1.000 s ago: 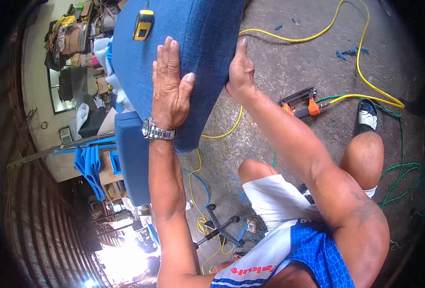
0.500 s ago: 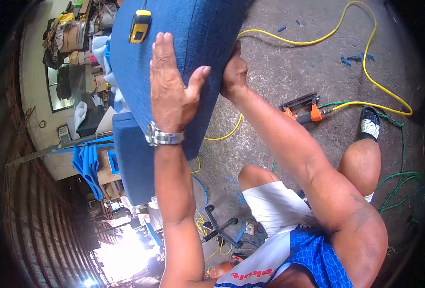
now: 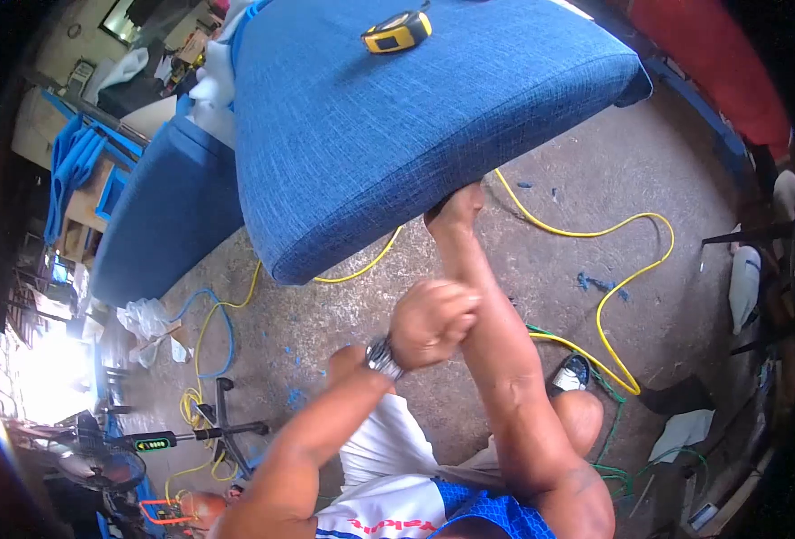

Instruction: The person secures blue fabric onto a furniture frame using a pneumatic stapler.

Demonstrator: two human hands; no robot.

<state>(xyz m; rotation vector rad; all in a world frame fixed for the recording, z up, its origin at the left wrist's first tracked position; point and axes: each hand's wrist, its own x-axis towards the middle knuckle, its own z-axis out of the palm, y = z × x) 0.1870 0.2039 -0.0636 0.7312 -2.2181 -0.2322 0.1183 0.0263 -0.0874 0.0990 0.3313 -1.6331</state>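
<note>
A large blue upholstered cushion (image 3: 415, 117) fills the upper middle of the head view, one edge towards me. On its top lies a yellow and black tape measure (image 3: 397, 33). My right hand (image 3: 458, 211) is at the underside of its near edge, fingers curled and partly hidden beneath the fabric. My left hand (image 3: 435, 322), with a metal watch (image 3: 383, 357) on the wrist, is off the cushion. It is closed in a loose fist in front of my right forearm, slightly blurred, with nothing visible in it.
A second blue upholstered piece (image 3: 159, 207) stands at left. A yellow hose (image 3: 595, 232) winds over the concrete floor (image 3: 397, 332) among blue fabric scraps (image 3: 602, 286). A chair base (image 3: 226, 422) and a fan (image 3: 101, 463) are at lower left; red material (image 3: 721, 72) is at upper right.
My left hand has left the cushion's top, moved back towards me and curled closed. The view has shifted, showing more of the cushion. My right hand stays at its edge. The orange staple gun is now hidden.
</note>
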